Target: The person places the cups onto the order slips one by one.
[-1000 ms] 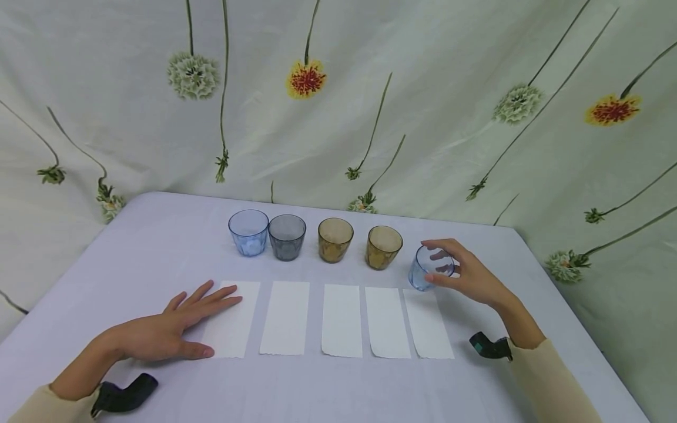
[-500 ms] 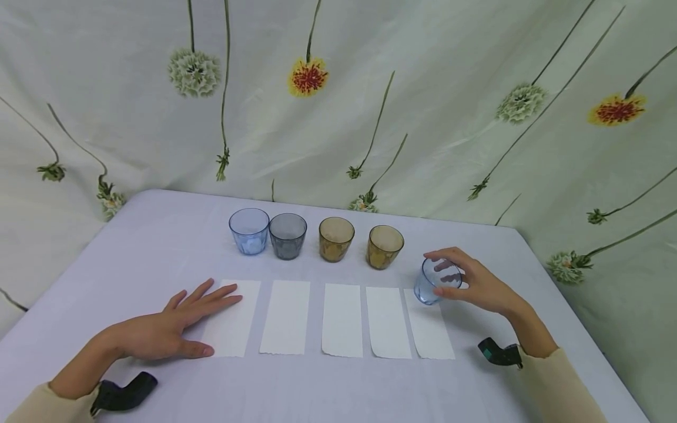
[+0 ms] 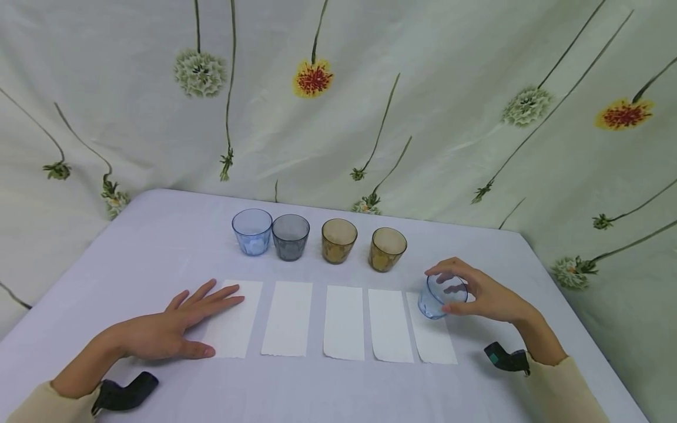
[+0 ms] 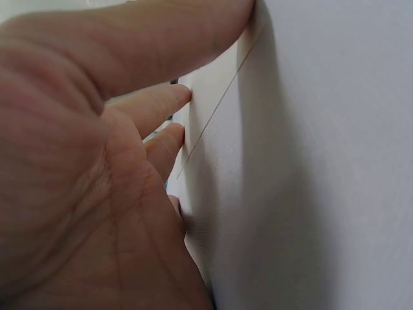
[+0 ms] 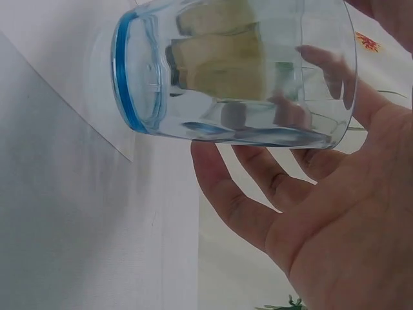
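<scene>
My right hand (image 3: 489,296) grips a clear blue glass (image 3: 431,304) between thumb and fingers, near its rim. The glass is over the far part of the rightmost white paper (image 3: 439,343). In the right wrist view, the base of the glass (image 5: 132,71) is very close to the paper; whether it touches I cannot tell. My left hand (image 3: 158,335) rests with spread fingers, its fingertips (image 4: 171,135) on the leftmost paper (image 3: 238,329) and the thumb at that paper's near left corner.
Along the back stand another blue glass (image 3: 252,238), a grey glass (image 3: 290,242) and two amber glasses (image 3: 338,247), upright. Between the outer papers lie three more white papers (image 3: 344,329) in a row. A flowered cloth (image 3: 423,106) hangs behind the white table (image 3: 296,393).
My right hand has brought the blue glass toward me and slightly right, from behind the rightmost paper to over its far part. The left hand has stayed put.
</scene>
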Demonstrator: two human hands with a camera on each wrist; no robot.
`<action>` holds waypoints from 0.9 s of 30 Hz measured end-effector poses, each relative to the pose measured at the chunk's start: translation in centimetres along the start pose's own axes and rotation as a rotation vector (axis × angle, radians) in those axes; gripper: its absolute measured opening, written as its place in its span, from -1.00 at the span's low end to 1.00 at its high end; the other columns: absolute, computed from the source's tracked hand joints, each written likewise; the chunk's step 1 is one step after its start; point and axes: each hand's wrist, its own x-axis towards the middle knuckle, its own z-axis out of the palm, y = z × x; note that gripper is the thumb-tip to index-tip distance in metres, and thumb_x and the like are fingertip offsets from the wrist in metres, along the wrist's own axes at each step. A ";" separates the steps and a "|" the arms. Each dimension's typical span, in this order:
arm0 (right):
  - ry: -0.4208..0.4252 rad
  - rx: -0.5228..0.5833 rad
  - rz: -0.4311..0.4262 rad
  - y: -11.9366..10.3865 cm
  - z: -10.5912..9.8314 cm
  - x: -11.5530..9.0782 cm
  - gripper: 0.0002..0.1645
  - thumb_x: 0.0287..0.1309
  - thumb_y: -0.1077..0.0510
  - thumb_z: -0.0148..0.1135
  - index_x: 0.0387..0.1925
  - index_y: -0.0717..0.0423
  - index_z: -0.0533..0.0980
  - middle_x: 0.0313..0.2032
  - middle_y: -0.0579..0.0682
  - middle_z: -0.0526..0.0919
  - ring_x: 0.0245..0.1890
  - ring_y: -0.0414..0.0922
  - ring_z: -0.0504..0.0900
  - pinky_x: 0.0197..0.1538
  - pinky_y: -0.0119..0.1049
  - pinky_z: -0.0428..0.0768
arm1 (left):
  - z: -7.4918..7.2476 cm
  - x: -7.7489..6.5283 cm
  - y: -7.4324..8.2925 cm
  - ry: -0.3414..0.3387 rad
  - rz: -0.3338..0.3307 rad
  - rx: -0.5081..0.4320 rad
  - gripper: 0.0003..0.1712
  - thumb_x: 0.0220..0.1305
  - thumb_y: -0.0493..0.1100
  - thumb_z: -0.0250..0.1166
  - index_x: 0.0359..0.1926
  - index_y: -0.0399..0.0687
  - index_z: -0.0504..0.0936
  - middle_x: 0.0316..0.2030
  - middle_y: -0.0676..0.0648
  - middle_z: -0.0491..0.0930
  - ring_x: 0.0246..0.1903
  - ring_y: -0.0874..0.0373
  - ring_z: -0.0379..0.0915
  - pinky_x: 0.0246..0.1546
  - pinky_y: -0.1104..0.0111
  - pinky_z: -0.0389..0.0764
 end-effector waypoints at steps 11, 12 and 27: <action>-0.065 0.006 -0.077 -0.4 -0.3 -0.1 -0.31 0.15 0.24 0.44 0.29 0.00 0.41 0.24 0.04 0.41 0.13 0.02 0.43 0.12 -0.21 0.59 | 0.2 0.0 0.0 0.018 0.020 0.050 -0.05 0.26 0.09 0.34 0.57 0.23 0.07 0.60 0.08 -0.16 0.40 0.69 -0.76 0.26 0.55 -0.85; -0.071 0.008 -0.079 -0.4 -0.3 -0.2 -0.31 0.15 0.24 0.44 0.29 0.00 0.41 0.24 0.04 0.41 0.13 0.01 0.44 0.12 -0.21 0.59 | 0.2 0.0 0.0 0.018 0.025 0.055 -0.05 0.26 0.09 0.34 0.57 0.23 0.07 0.60 0.08 -0.16 0.39 0.70 -0.76 0.25 0.57 -0.84; -0.120 -0.001 -0.067 -0.7 0.2 0.0 -0.30 0.12 0.17 0.48 0.25 0.19 0.38 0.19 0.01 0.42 0.12 -0.03 0.44 0.14 -0.23 0.58 | 0.2 -0.1 0.2 0.024 0.022 0.066 -0.05 0.26 0.11 0.34 0.57 0.23 0.08 0.60 0.04 -0.13 0.41 0.67 -0.74 0.25 0.62 -0.79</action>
